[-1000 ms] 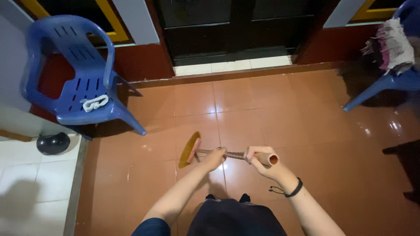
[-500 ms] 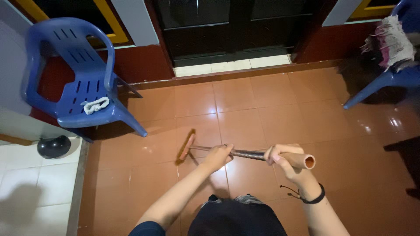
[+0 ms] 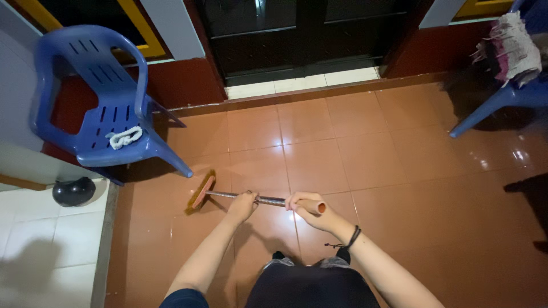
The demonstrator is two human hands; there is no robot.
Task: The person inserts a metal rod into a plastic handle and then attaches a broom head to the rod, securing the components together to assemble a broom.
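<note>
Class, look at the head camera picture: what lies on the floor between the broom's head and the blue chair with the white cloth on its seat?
In the head view, only bare brown floor tile in the chair's shadow lies between the broom head and the blue chair's front leg; nothing stands there.

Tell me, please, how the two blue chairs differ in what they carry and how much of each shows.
The left blue chair shows almost whole; the right blue chair is cut by the frame. The left carries a small white cloth; the right a frayed bundle of rags. Both are plastic, on brown tiles.

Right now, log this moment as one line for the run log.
left hand: grips broom shaft | right hand: grips handle end | broom: head on brown tile floor | blue chair: left of head, apart
</note>
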